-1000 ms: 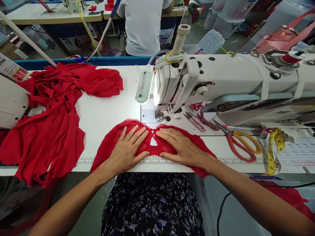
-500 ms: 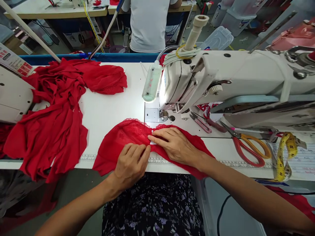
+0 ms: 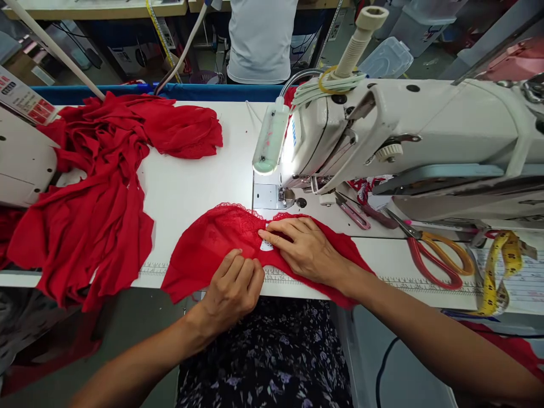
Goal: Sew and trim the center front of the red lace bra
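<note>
A red lace garment piece (image 3: pixel 212 243) lies spread on the white sewing table (image 3: pixel 191 187), just in front of the needle plate of the white sewing machine (image 3: pixel 382 130). My left hand (image 3: pixel 232 289) is curled at the table's front edge, its fingers pinching the lower hem of the red piece near its middle. My right hand (image 3: pixel 304 249) lies flat on the right half of the piece, fingers stretched leftward, pressing it down beside a small gap where the table shows through.
A heap of red fabric (image 3: pixel 102 187) covers the table's left side. Orange-handled scissors (image 3: pixel 433 255), small snips (image 3: pixel 351 211) and a yellow tape measure (image 3: pixel 495 272) lie at the right. A lamp (image 3: pixel 271 141) hangs by the machine head. A person in a grey shirt (image 3: pixel 261 39) stands behind.
My left hand has drawn back from lying flat on the piece to pinching its front hem. My right hand stayed flat, shifting slightly. The view has tilted a little lower and left.
</note>
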`<state>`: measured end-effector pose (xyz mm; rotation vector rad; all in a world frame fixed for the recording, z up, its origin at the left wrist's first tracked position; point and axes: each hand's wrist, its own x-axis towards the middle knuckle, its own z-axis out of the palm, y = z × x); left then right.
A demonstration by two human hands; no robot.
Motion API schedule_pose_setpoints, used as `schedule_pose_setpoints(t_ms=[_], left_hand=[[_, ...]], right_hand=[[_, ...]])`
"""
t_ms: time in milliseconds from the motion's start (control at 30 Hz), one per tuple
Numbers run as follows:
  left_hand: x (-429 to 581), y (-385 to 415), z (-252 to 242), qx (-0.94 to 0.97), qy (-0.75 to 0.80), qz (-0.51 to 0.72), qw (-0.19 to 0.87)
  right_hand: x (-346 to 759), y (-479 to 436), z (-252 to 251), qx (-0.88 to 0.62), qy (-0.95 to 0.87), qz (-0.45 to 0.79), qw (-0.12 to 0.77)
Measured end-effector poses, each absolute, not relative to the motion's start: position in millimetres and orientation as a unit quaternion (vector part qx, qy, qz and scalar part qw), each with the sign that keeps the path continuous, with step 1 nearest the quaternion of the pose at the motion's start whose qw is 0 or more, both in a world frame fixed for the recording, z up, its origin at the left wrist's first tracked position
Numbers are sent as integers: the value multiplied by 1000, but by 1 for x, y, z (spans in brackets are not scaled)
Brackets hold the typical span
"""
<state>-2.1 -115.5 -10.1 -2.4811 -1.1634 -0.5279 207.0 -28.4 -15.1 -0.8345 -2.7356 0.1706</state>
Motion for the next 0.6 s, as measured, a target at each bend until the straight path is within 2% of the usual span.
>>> schedule_pose_setpoints(t_ms=[233, 467, 600], left_hand=[[-13, -99, -6, -893, -398, -201, 65], [-10, -115, -10, -884, -419, -174, 110], [-9, -119, -6, -875, -451, -171, 40]], right_hand=[[207, -29, -15, -283, -943, 88, 152], [213, -27, -10, -276, -932, 158, 174], [217, -27, -4, -269, -913, 217, 218]])
